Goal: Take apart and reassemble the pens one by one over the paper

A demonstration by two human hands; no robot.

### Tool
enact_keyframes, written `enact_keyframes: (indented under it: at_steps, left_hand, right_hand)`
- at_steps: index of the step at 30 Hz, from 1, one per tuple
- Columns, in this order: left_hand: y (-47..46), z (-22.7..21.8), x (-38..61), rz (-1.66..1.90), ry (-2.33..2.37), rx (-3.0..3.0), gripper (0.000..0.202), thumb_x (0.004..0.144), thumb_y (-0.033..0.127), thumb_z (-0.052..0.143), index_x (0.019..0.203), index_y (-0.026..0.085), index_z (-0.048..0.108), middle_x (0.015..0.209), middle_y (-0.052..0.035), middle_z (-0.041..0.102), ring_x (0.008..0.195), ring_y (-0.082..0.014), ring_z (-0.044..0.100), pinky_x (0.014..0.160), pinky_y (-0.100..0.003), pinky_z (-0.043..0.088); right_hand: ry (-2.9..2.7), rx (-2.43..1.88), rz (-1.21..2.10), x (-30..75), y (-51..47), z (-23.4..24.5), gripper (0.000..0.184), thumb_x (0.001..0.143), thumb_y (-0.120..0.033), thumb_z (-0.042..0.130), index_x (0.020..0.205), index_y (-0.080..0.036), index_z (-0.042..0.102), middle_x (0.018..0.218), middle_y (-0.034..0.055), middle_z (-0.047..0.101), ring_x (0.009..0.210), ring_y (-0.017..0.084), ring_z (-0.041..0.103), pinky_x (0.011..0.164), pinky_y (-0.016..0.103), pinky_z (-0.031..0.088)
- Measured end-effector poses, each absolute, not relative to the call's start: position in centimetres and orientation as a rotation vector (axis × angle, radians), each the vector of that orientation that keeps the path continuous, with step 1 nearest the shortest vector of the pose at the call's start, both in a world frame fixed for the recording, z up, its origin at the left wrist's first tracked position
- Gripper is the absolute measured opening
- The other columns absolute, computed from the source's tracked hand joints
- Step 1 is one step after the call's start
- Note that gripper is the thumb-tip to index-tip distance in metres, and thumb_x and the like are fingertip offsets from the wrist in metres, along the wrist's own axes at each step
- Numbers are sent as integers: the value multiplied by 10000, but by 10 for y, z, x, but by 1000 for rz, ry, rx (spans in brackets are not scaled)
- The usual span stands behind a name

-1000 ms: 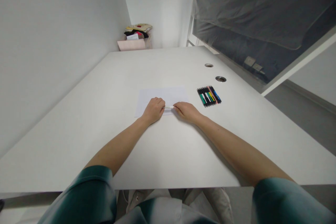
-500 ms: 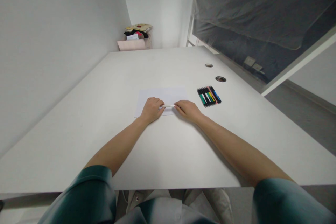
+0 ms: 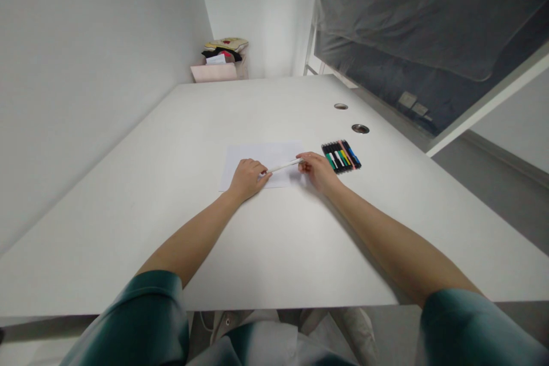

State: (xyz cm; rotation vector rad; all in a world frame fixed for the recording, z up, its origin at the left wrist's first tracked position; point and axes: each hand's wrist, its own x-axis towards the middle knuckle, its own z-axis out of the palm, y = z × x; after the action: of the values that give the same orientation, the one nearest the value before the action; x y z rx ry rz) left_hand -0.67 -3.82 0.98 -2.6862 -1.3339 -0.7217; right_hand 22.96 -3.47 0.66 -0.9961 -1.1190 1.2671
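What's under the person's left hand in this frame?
The left hand rests on a white sheet of paper on the white desk, gripping one end of a white pen. The paper beneath the palm is covered, so nothing there can be seen.

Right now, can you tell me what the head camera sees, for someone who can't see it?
The left hand and right hand hold a thin white pen over a sheet of white paper on a white table. A row of colored markers lies just right of the paper.
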Motion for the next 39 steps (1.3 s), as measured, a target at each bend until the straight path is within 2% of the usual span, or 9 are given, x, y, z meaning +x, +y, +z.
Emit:
enact_keyframes:
  at_steps: [2, 4, 8, 14, 22, 27, 32, 36, 39]
  left_hand:
    - [-38, 9, -7, -725, -1328, -2681, 258, 920, 367, 532, 835, 180, 688, 826, -78, 694, 864, -232, 592, 843, -406, 422]
    - [-37, 8, -7, -732, -1323, -2671, 249, 916, 362, 540, 835, 177, 685, 827, -80, 695, 866, -234, 594, 841, -406, 426]
    - [-37, 7, -6, -767, -1309, -2660, 229, 914, 346, 545, 841, 177, 680, 833, -81, 698, 869, -236, 598, 842, -408, 433]
    - [-38, 6, -6, -801, -1282, -2667, 223, 916, 344, 541, 840, 182, 674, 828, -75, 694, 867, -234, 594, 842, -405, 432]
    - [-38, 5, -5, -815, -1306, -2673, 222, 920, 344, 529, 850, 190, 673, 840, -75, 694, 886, -235, 591, 867, -412, 425]
    - [-40, 8, -4, -790, -1332, -2678, 232, 926, 359, 519, 860, 199, 673, 857, -71, 700, 886, -237, 593, 872, -411, 421]
    - [-41, 10, -3, -787, -1330, -2675, 245, 930, 369, 520, 868, 191, 677, 861, -73, 704, 898, -231, 593, 881, -400, 413]
    - [-44, 12, 0, -756, -1259, -2707, 271, 946, 381, 498, 884, 195, 686, 876, -68, 707, 901, -217, 598, 887, -390, 408]
    - [-46, 13, 3, -730, -1163, -2753, 284, 957, 382, 481, 914, 201, 696, 896, -64, 710, 909, -206, 606, 892, -383, 410]
  right_hand:
    - [-1016, -921, 1440, 231, -36, 12, 325, 776, -477, 571, 795, -174, 687, 504, 9, 557, 491, 130, 486, 556, 277, 415]
    - [-938, -863, 1566, 232, -37, 15, 332, 800, -426, 514, 812, -153, 702, 514, 33, 581, 497, 137, 504, 550, 274, 425]
    - [-833, -806, 1667, 234, -39, 17, 235, 781, -291, 539, 826, -139, 713, 558, 43, 617, 544, 129, 544, 569, 246, 444]
    - [-798, -754, 1672, 234, -39, 16, 171, 785, -244, 569, 783, -150, 712, 500, -6, 535, 510, 103, 490, 560, 223, 434]
    - [-883, -821, 1587, 233, -42, 18, 160, 756, -303, 578, 773, -193, 693, 528, -27, 439, 522, 122, 424, 577, 272, 415]
    - [-1045, -965, 1442, 232, -42, 21, 228, 751, -396, 521, 762, -216, 660, 536, -19, 397, 551, 165, 423, 628, 334, 431]
    - [-1020, -933, 1475, 231, -42, 22, 340, 771, -498, 499, 794, -207, 674, 524, -25, 393, 536, 156, 423, 600, 319, 424]
    - [-1099, -928, 1436, 224, -44, 15, 328, 704, -496, 654, 841, -201, 701, 523, -44, 431, 525, 128, 432, 563, 283, 397]
    - [-1359, -991, 1332, 215, -50, 9, 325, 682, -434, 735, 900, -194, 723, 578, -28, 547, 570, 127, 494, 603, 284, 419]
